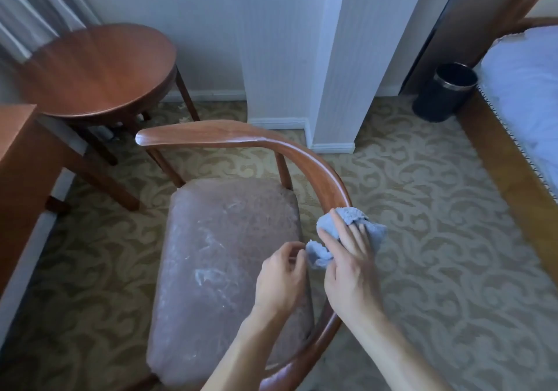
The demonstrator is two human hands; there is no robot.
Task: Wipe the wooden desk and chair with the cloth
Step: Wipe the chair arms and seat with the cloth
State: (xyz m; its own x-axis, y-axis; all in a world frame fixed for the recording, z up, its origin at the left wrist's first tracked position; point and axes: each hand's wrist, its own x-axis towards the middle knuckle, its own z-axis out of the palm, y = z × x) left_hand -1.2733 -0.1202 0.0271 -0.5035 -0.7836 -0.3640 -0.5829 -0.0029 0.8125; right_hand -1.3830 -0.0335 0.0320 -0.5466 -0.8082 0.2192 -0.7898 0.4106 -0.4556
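A wooden chair (241,137) with a curved back rail and a worn padded seat (229,258) fills the middle of the view. On the rail's right bend lies a pale blue cloth (351,218), and my right hand (347,264) presses it there with spread fingers, thumb around the rail's inner side. My left hand (280,279) hovers just left of the cloth over the seat's edge, fingers loosely curled with nothing in them. The wooden desk (21,155) shows at the left edge.
A round wooden side table (99,67) stands behind the chair at the left. A white wall column (302,58) rises behind. A black bin (444,91) and a bed (525,94) with a wooden frame sit at the right. Patterned carpet (437,209) covers the floor.
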